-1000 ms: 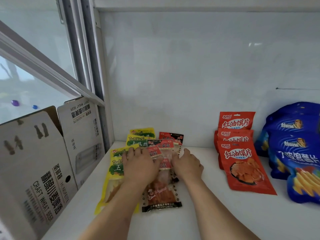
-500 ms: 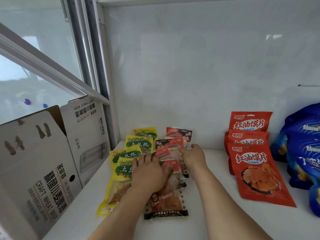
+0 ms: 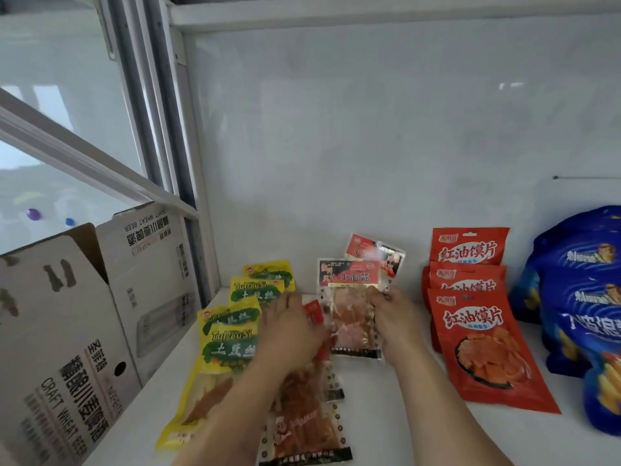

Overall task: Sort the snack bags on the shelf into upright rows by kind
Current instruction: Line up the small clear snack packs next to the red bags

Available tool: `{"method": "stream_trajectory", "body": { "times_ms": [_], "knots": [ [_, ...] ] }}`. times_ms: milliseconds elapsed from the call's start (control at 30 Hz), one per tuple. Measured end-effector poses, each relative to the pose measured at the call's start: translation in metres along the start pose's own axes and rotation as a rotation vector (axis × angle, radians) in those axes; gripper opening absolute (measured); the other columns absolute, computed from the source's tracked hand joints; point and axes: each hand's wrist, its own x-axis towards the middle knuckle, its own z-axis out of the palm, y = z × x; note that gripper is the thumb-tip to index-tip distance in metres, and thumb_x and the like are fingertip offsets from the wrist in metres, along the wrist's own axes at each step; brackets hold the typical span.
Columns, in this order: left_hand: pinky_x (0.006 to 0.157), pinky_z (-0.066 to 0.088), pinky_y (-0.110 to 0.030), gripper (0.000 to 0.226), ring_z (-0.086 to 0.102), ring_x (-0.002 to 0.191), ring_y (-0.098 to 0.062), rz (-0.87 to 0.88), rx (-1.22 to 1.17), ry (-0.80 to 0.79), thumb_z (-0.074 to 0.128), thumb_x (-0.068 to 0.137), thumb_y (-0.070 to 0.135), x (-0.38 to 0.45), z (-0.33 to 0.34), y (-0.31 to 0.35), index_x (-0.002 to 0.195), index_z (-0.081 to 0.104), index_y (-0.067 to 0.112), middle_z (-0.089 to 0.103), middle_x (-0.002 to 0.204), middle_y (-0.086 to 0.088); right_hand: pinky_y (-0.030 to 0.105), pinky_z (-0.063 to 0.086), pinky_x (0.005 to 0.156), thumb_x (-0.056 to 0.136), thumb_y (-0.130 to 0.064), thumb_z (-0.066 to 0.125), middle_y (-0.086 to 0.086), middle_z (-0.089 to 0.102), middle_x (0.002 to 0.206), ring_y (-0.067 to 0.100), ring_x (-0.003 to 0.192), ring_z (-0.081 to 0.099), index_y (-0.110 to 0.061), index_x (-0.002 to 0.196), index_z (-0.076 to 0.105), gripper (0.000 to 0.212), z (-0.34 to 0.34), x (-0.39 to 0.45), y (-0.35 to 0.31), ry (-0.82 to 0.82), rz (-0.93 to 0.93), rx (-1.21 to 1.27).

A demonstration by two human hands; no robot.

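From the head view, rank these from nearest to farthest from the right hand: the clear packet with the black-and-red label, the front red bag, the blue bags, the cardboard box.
1. Clear packet with the black-and-red label: pinched by the right hand at its right edge.
2. Front red bag: just to the right.
3. Blue bags: far right.
4. Cardboard box: far left, past the left hand.

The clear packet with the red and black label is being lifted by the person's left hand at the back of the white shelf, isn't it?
Not quite: the head view shows the right hand gripping the clear packet with the red and black label by its right edge. The left hand rests on the flat packets beside it on the white shelf.
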Motion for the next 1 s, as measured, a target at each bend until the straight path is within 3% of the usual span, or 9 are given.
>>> {"method": "stream_trajectory", "body": {
  "times_ms": [133,233,367,433,500,567,667,833,1000],
  "knots": [
    [0.115,0.039,-0.039,0.092,0.042,0.142,-0.024,-0.006,-0.427,0.021,0.067,0.088,0.056,0.009,0.006,0.016,0.159,0.022,0.017,0.037,0.16,-0.003,0.052,0.057,0.089,0.092,-0.026,0.066,-0.001,0.079,0.09,0.022,0.087,0.075,-0.023,0.094,0.074,0.009,-0.001,-0.001,-0.004,-0.049,-0.059,0.041],
    [0.098,0.048,-0.031,0.089,0.056,0.125,-0.023,-0.072,-0.488,-0.065,0.071,0.09,0.045,0.014,0.004,0.02,0.158,0.023,0.016,0.051,0.145,-0.004,0.053,0.056,0.091,0.089,-0.024,0.072,0.004,0.079,0.094,0.026,0.09,0.075,-0.018,0.097,0.074,0.01,-0.004,0.0,-0.009,-0.071,-0.062,0.158],
    [0.059,0.046,-0.014,0.05,0.061,0.084,-0.009,-0.11,-0.516,-0.114,0.073,0.091,0.037,0.013,0.008,0.011,0.133,0.057,0.013,0.061,0.107,0.004,0.052,0.057,0.091,0.089,-0.023,0.074,0.008,0.078,0.1,0.026,0.092,0.076,-0.012,0.105,0.072,0.02,-0.008,0.004,-0.01,-0.083,-0.005,0.307],
    [0.045,0.041,-0.009,0.032,0.059,0.062,-0.001,-0.118,-0.595,-0.109,0.074,0.092,0.028,0.011,0.012,0.008,0.118,0.063,0.014,0.063,0.092,0.005,0.05,0.057,0.089,0.091,-0.024,0.072,0.008,0.078,0.098,0.025,0.089,0.076,-0.011,0.105,0.073,0.019,-0.008,0.003,-0.011,-0.098,0.044,0.324],
    [0.052,0.047,-0.013,0.03,0.063,0.064,-0.001,-0.132,-0.657,-0.129,0.075,0.09,0.029,0.011,0.011,0.007,0.115,0.065,0.016,0.066,0.092,0.003,0.049,0.058,0.086,0.091,-0.024,0.072,0.009,0.078,0.097,0.026,0.088,0.076,-0.009,0.104,0.072,0.02,-0.008,0.002,-0.012,-0.112,0.081,0.355],
    [0.075,0.054,-0.025,0.039,0.067,0.088,-0.012,-0.141,-0.684,-0.178,0.079,0.083,0.042,0.011,0.005,0.008,0.113,0.066,0.022,0.07,0.102,0.0,0.047,0.058,0.085,0.09,-0.025,0.072,0.007,0.079,0.096,0.025,0.088,0.076,-0.009,0.104,0.072,0.021,-0.006,0.003,-0.014,-0.119,0.091,0.359],
    [0.097,0.055,-0.044,0.039,0.07,0.098,-0.022,-0.136,-0.731,-0.227,0.081,0.075,0.044,0.013,-0.004,0.009,0.106,0.071,0.022,0.076,0.104,-0.001,0.053,0.053,0.095,0.085,-0.036,0.077,0.005,0.078,0.104,0.027,0.1,0.073,-0.013,0.11,0.072,0.034,-0.003,0.005,-0.016,-0.139,0.103,0.367],
    [0.09,0.054,-0.034,0.003,0.068,0.092,-0.014,-0.096,-0.67,-0.222,0.07,0.093,0.023,0.019,-0.008,0.007,0.096,0.072,0.021,0.076,0.099,0.001,0.044,0.054,0.09,0.097,-0.034,0.063,0.006,0.078,0.1,0.024,0.095,0.075,-0.013,0.11,0.07,0.026,-0.009,0.011,-0.024,-0.121,0.044,0.311],
    [0.088,0.052,-0.032,0.014,0.068,0.099,-0.018,-0.097,-0.727,-0.207,0.062,0.099,0.016,0.02,-0.014,0.0,0.11,0.071,0.015,0.075,0.108,-0.003,0.038,0.057,0.081,0.1,-0.021,0.06,0.012,0.077,0.101,0.027,0.091,0.074,-0.008,0.106,0.069,0.017,-0.019,0.015,-0.024,-0.084,0.002,0.205]
  ]
}}
